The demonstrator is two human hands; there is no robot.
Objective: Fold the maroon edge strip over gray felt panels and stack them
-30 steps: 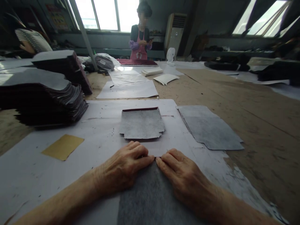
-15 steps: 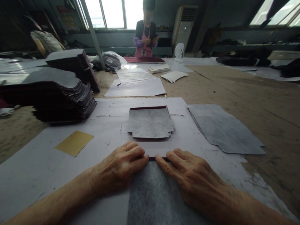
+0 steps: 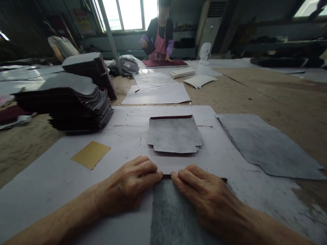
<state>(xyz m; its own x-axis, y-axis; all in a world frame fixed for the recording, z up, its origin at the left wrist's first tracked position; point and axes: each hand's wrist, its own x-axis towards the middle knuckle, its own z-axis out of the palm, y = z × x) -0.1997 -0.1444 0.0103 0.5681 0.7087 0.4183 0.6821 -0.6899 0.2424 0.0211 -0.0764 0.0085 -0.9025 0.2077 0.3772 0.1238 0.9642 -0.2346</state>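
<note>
Directly below me lies a grey-backed fabric piece [image 3: 176, 217], its far edge folded over into a narrow dark red strip. My left hand [image 3: 135, 182] is closed at the left end of that fold, thumb and finger pressed on it. Close beside it, my right hand [image 3: 201, 190] presses the same fold with its fingers bunched together. The strip shows between the fingertips and again past the right hand's knuckles. Both hands cover part of the piece. Just beyond them rests a smaller-looking grey piece [image 3: 175, 134] with notched corners and a dark red far edge.
White paper [image 3: 122, 143] covers the table before me. A yellow card [image 3: 91, 154] lies left, below a tall stack of grey-backed pieces [image 3: 76, 102]. More grey sheets [image 3: 268, 146] lie right. Across the table stand a person in a pink apron [image 3: 159, 44] and a small white fan [image 3: 205, 52].
The view has swung slightly left. My hands have shifted left along the fold, and its right end now shows. The person opposite has lowered one hand to the dark red stack and spread the arms.
</note>
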